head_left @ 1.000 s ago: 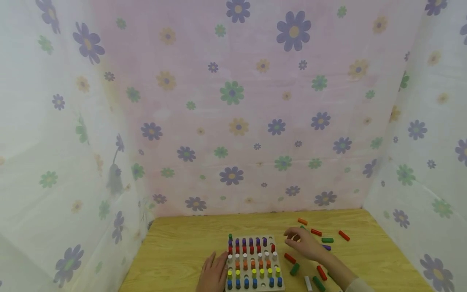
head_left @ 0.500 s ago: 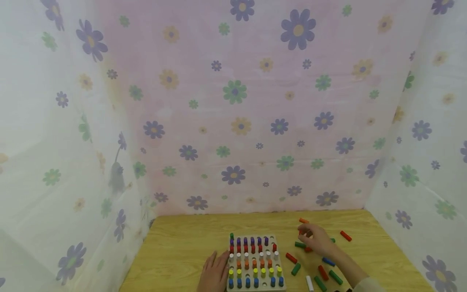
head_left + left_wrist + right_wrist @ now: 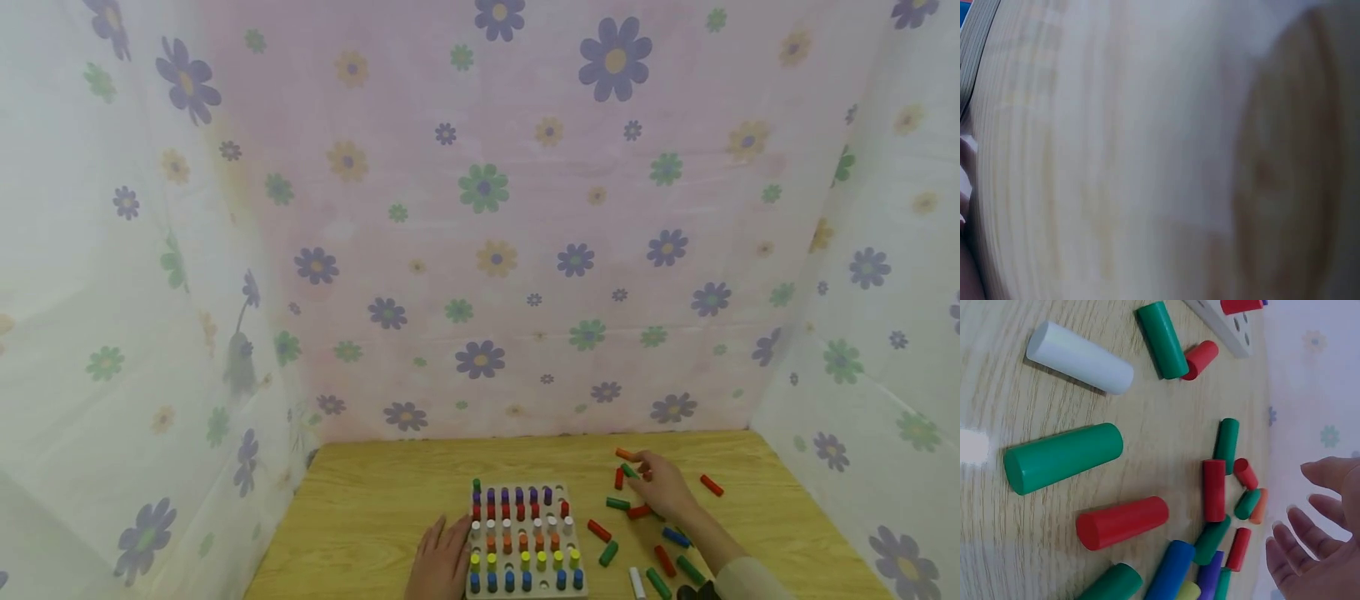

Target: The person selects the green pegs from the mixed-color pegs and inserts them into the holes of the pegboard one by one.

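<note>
A wood-grained bench (image 3: 375,492) is filling the bottom of the head view; a pinkish sheet (image 3: 525,208) printed with purple, green and yellow flowers is hanging behind it, and paler flowered sheets are closing in the far left (image 3: 112,292) and far right (image 3: 862,317) of the frame; a peg board (image 3: 525,595) is lying at bottom centre, carrying rows of purple, red, white, orange, yellow and blue pegs; the left hand (image 3: 438,558) is resting flat along its left edge, fingers extended and grasping nothing; at lower right the right hand (image 3: 663,487) is hovering beside an orange peg (image 3: 624,453), its fingers standing apart and slightly bent, gripping nothing; whether they are touching that peg, one cannot tell; loose red, green, blue and white (image 3: 637,582) pegs are lying scattered around and below that hand.
</note>
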Action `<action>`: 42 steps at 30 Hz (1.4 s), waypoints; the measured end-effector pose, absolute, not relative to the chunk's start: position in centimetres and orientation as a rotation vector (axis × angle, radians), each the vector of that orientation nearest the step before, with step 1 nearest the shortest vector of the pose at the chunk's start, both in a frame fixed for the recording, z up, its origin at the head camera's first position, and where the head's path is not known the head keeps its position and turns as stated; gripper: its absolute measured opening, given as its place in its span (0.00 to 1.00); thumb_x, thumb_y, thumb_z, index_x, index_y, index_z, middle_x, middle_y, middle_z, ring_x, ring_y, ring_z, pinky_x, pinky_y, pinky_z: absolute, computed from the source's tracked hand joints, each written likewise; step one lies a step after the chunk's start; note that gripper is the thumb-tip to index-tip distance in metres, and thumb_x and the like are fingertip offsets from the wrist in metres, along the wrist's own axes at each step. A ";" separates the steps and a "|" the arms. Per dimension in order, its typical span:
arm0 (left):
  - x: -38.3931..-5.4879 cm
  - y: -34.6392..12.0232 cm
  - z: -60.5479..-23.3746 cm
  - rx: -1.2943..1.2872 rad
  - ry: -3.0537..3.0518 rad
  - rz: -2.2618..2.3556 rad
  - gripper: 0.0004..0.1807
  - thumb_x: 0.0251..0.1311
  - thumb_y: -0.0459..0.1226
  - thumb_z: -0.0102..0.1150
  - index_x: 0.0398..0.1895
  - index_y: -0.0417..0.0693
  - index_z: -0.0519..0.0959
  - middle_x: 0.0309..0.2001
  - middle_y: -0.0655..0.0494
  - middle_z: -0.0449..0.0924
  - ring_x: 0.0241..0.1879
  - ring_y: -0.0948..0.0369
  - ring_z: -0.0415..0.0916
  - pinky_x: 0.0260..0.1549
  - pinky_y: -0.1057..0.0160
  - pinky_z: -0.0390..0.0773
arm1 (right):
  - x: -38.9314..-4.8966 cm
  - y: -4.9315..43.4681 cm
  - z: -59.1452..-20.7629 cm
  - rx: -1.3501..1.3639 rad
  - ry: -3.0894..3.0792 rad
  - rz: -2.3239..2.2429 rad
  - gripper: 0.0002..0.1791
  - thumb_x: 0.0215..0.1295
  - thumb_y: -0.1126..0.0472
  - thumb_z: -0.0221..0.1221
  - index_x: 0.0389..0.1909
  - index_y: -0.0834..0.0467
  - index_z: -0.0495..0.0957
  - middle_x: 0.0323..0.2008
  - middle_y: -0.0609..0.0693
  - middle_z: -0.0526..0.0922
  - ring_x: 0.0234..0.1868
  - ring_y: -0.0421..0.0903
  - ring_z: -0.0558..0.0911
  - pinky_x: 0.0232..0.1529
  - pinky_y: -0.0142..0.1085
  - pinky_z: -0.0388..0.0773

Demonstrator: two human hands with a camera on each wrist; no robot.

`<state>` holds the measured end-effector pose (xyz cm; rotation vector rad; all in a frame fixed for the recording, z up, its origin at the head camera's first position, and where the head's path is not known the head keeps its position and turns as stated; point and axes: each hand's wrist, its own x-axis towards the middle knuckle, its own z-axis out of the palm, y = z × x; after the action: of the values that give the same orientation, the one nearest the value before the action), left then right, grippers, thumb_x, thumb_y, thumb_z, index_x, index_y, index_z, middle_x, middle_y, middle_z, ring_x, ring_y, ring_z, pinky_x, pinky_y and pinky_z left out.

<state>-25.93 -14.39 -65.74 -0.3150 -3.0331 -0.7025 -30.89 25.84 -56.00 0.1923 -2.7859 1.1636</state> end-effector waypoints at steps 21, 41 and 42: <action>-25.9 -14.6 -65.5 -0.317 -3.018 -0.698 0.27 0.80 0.52 0.40 0.74 0.52 0.71 0.69 0.52 0.75 0.73 0.39 0.60 0.73 0.34 0.59 | -33.1 25.5 -58.5 -0.022 -2.874 1.056 0.24 0.65 0.68 0.61 0.57 0.79 0.72 0.36 0.61 0.82 0.31 0.50 0.80 0.29 0.44 0.81; -25.7 -14.7 -66.2 -0.372 -2.962 -0.638 0.29 0.81 0.55 0.35 0.73 0.53 0.72 0.67 0.53 0.76 0.71 0.40 0.63 0.70 0.34 0.64 | -33.9 25.1 -59.3 -0.184 -2.939 0.948 0.09 0.63 0.68 0.55 0.38 0.72 0.78 0.32 0.62 0.80 0.25 0.49 0.74 0.24 0.37 0.72; -25.7 -14.7 -66.2 -0.375 -2.957 -0.637 0.29 0.81 0.55 0.34 0.73 0.53 0.72 0.67 0.53 0.76 0.71 0.40 0.63 0.70 0.34 0.64 | -33.9 25.1 -59.3 -0.186 -2.939 0.945 0.08 0.64 0.68 0.56 0.37 0.71 0.78 0.31 0.60 0.80 0.24 0.48 0.73 0.22 0.36 0.70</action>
<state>-25.67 -14.75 -66.25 -0.3750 -2.9567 -0.6367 -33.86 25.11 -59.35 -0.1857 -2.9386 0.9451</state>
